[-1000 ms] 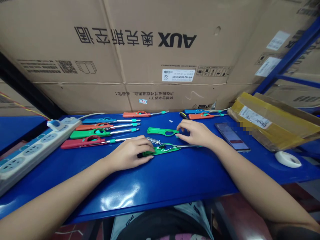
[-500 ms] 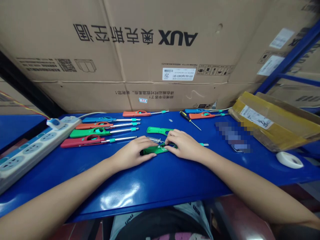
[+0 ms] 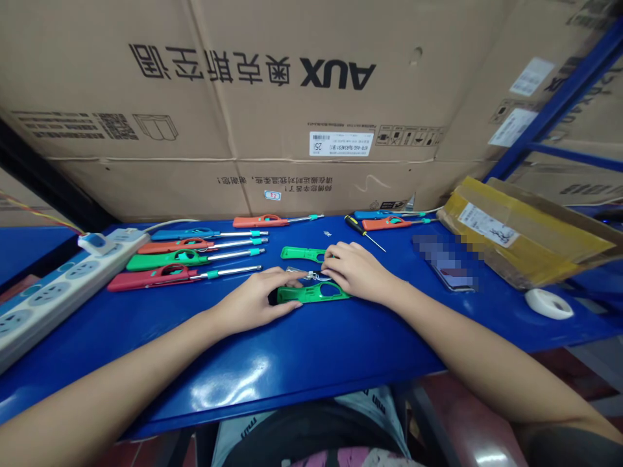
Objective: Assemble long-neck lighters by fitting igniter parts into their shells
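Note:
My left hand (image 3: 257, 297) grips the rear end of a green lighter casing half (image 3: 316, 294) between thumb and fingers. This half lies open side up, and its hollow shows. Just above it, my right hand (image 3: 359, 269) pinches the lighter's inner parts (image 3: 312, 276), a small metal and white piece with thin wires. Its fingertips partly hide what they hold. Behind my hands lies the other green casing half (image 3: 298, 253), its front end covered by my right fingers.
Several assembled lighters (image 3: 160, 275) lie in a row on the left beside a power strip (image 3: 68, 285). Farther back are an orange lighter (image 3: 260, 222), tiny screws (image 3: 328, 233) and a screwdriver (image 3: 357, 227). A phone (image 3: 450, 269), yellow-taped carton (image 3: 525, 227) and white oval object (image 3: 549, 303) are right.
My right hand has lifted the inner parts out of the near green casing half, moving slightly away from me. My left hand still holds that half. The view has shifted a little.

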